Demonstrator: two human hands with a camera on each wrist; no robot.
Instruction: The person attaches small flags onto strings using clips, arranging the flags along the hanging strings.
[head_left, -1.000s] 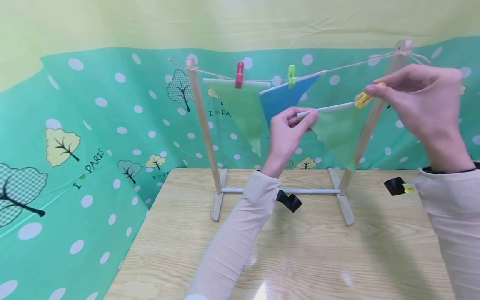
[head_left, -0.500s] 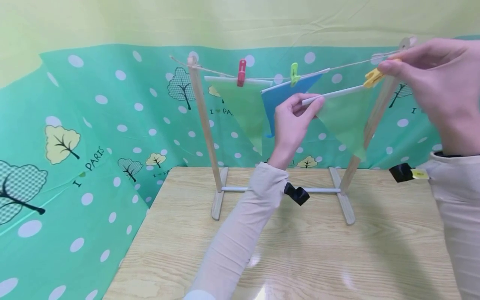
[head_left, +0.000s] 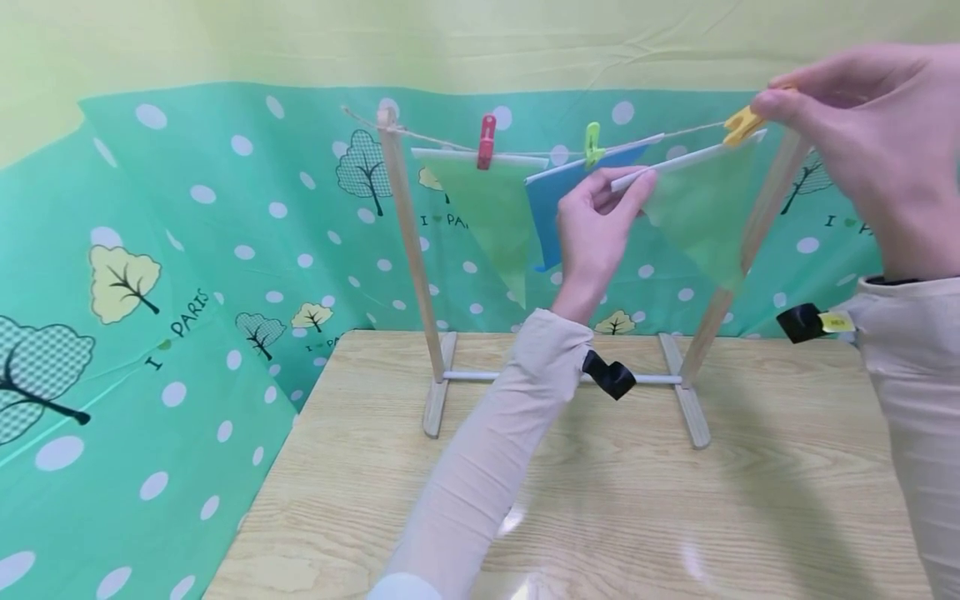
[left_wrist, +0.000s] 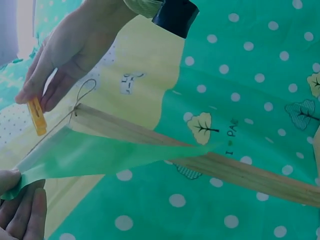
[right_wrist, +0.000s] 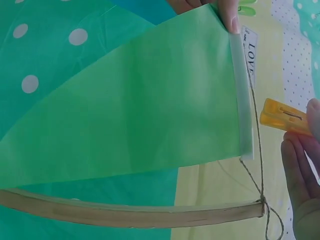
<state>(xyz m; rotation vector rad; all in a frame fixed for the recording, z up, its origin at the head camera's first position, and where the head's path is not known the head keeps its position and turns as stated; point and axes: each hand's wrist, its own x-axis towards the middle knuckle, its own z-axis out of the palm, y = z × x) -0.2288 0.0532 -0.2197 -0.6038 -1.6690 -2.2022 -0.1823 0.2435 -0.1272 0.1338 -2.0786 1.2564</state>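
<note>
My left hand (head_left: 596,229) pinches the upper left corner of a green triangular pennant (head_left: 708,204) with a white top edge. The pennant hangs point down beside the string (head_left: 693,130), near the stand's right post. Between thumb and fingers, my right hand (head_left: 885,150) holds a yellow clothespin (head_left: 742,125) near the pennant's upper right corner. In the right wrist view, the clothespin (right_wrist: 284,117) is apart from the pennant (right_wrist: 150,100), with the string between them. A blue pennant (head_left: 546,208), clipped by a light green clothespin (head_left: 592,143), is partly behind my left hand.
Farther left on the string, a red clothespin (head_left: 487,142) holds another green pennant (head_left: 487,217). The wooden stand (head_left: 408,233) has two posts and a white crossbar (head_left: 468,376) low over the wooden table (head_left: 360,500). A patterned cloth (head_left: 187,250) hangs behind.
Both hands have risen, bringing the green pennant up to the string. The right hand, with the yellow clothespin, has also moved right. The left hand has shifted slightly right.
</note>
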